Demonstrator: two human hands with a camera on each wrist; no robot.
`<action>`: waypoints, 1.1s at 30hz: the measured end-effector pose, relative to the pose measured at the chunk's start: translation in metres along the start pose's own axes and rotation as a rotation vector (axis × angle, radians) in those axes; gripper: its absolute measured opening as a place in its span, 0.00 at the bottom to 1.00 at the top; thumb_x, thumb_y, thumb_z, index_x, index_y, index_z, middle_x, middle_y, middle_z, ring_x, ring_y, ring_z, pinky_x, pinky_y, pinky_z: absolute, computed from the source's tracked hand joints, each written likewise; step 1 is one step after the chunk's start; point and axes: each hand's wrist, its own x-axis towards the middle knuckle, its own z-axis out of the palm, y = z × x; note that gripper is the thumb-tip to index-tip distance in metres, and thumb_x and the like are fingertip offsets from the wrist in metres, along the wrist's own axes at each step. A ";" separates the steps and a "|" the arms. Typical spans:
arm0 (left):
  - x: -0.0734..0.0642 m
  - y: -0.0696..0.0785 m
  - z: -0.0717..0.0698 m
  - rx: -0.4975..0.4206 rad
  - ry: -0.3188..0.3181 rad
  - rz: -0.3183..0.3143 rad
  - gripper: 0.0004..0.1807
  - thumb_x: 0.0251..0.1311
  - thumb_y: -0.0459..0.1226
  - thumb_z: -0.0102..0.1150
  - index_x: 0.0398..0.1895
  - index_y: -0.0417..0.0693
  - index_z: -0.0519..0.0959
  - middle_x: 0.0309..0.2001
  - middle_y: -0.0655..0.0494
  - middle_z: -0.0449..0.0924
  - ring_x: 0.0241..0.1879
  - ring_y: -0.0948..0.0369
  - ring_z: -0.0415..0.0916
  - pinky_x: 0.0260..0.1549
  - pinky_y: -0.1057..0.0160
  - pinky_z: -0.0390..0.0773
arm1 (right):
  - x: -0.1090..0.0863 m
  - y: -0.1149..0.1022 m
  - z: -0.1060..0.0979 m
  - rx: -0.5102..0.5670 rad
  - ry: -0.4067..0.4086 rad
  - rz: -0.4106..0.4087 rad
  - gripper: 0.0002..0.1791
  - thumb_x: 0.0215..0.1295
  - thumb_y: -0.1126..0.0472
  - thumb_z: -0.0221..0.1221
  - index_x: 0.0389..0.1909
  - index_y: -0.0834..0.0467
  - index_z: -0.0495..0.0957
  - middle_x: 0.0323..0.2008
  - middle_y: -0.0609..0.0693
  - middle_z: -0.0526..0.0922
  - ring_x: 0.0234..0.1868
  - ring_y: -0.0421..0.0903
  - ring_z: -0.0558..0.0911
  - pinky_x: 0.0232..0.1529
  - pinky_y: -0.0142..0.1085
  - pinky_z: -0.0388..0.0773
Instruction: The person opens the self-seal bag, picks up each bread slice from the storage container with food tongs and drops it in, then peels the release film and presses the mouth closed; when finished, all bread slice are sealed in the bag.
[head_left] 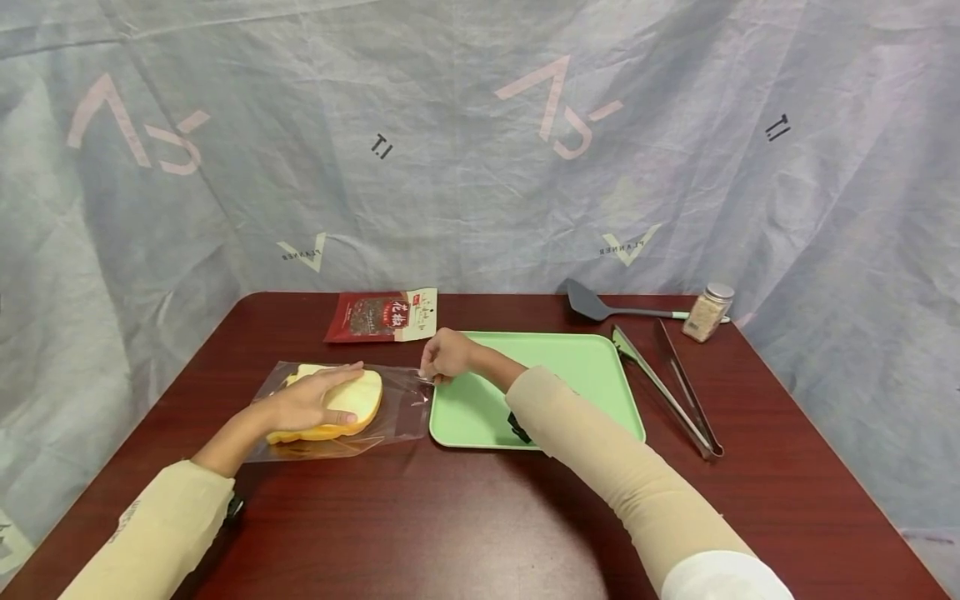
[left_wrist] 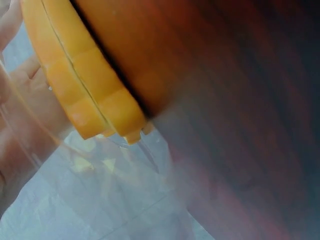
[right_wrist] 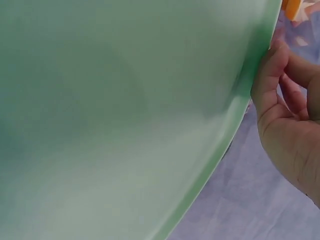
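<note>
Two stacked bread slices [head_left: 365,395] with yellow crusts lie in a clear plastic bag [head_left: 403,417] on the left of the table. My left hand [head_left: 309,402] rests over them with fingers extended and thumb toward the front. From below, the left wrist view shows the thick orange-yellow crust edges [left_wrist: 85,75] and film in front of the hand. At the bag's right end, my right hand [head_left: 447,354] pinches its edge between thumb and fingers, beside the left rim of the light green tray [head_left: 615,408]. In the right wrist view the tray's underside fills most of the picture.
A red spice packet [head_left: 375,317] lies behind the bag. At the back right are a grey spatula [head_left: 588,302] and a glass jar [head_left: 702,317] with a metal lid. Open metal tongs [head_left: 686,400] lie right of the tray. A cloth backdrop [head_left: 465,167] hangs behind the table.
</note>
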 end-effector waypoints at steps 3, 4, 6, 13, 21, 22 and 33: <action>0.000 0.000 0.000 0.004 0.005 -0.003 0.44 0.60 0.50 0.68 0.71 0.32 0.63 0.73 0.34 0.57 0.72 0.36 0.53 0.66 0.35 0.54 | -0.001 0.000 0.002 0.044 0.008 -0.003 0.07 0.68 0.68 0.61 0.31 0.67 0.83 0.25 0.56 0.86 0.21 0.47 0.84 0.27 0.37 0.83; -0.001 0.000 0.000 0.006 0.006 -0.002 0.44 0.60 0.50 0.68 0.71 0.33 0.63 0.73 0.34 0.57 0.72 0.36 0.53 0.66 0.35 0.54 | -0.002 0.000 0.003 0.056 0.013 -0.003 0.07 0.68 0.68 0.61 0.32 0.67 0.83 0.26 0.55 0.86 0.22 0.47 0.84 0.27 0.38 0.83; -0.001 0.000 0.001 0.007 0.007 0.002 0.44 0.60 0.50 0.68 0.71 0.32 0.63 0.73 0.35 0.58 0.72 0.36 0.53 0.66 0.35 0.55 | -0.002 0.001 0.004 0.075 0.026 -0.010 0.07 0.69 0.68 0.60 0.31 0.67 0.82 0.26 0.55 0.86 0.22 0.47 0.85 0.28 0.38 0.84; -0.002 0.000 0.002 0.007 0.008 0.011 0.44 0.59 0.50 0.68 0.71 0.33 0.64 0.73 0.35 0.59 0.71 0.36 0.55 0.65 0.34 0.56 | 0.000 0.002 0.006 0.118 0.033 -0.041 0.08 0.71 0.73 0.55 0.32 0.68 0.80 0.27 0.57 0.86 0.27 0.48 0.87 0.31 0.39 0.84; -0.002 0.001 0.003 0.006 0.004 0.007 0.44 0.60 0.50 0.68 0.71 0.33 0.63 0.73 0.36 0.58 0.72 0.37 0.54 0.66 0.35 0.55 | 0.000 0.005 0.004 0.094 0.017 -0.089 0.07 0.71 0.74 0.53 0.36 0.68 0.80 0.27 0.55 0.86 0.28 0.47 0.87 0.33 0.38 0.84; -0.002 0.001 0.003 0.006 0.004 0.008 0.44 0.60 0.50 0.68 0.71 0.33 0.63 0.73 0.36 0.58 0.71 0.37 0.54 0.66 0.35 0.55 | 0.001 0.007 0.004 0.100 0.012 -0.095 0.07 0.71 0.74 0.52 0.36 0.68 0.79 0.27 0.55 0.86 0.28 0.47 0.87 0.33 0.38 0.84; -0.001 0.001 0.003 0.013 0.004 0.008 0.44 0.60 0.50 0.68 0.71 0.34 0.64 0.73 0.37 0.58 0.72 0.37 0.54 0.66 0.36 0.55 | 0.000 0.012 0.004 0.129 0.049 -0.136 0.06 0.67 0.74 0.56 0.32 0.67 0.80 0.27 0.55 0.87 0.28 0.48 0.87 0.32 0.40 0.84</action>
